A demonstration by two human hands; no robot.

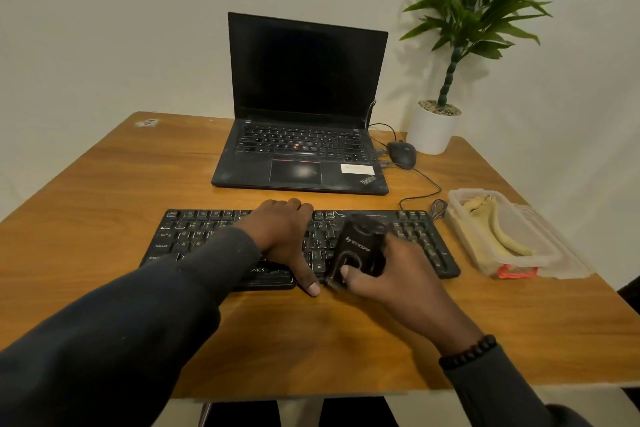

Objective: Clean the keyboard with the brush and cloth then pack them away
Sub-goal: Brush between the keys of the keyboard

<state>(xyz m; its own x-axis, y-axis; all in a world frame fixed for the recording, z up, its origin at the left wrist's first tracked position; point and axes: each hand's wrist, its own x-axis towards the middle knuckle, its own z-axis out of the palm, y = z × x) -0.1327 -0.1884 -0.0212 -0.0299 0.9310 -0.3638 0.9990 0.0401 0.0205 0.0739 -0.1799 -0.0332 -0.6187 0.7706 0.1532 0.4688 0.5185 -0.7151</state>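
Observation:
A black keyboard [194,236] lies across the middle of the wooden desk. My left hand [287,239] lies on the keyboard's centre, fingers hooked over the far edge and thumb down at the near edge. My right hand [391,274] grips a black brush [360,246] with white lettering, held against the keys just right of centre; motion blurs it. A yellowish cloth [498,229] lies inside a clear plastic container [464,236] at the right of the keyboard.
An open black laptop [304,97] stands behind the keyboard. A black mouse [401,153] with its cable and a white potted plant [433,132] sit at the back right. The container's lid [568,260] lies under or beside it near the desk's right edge.

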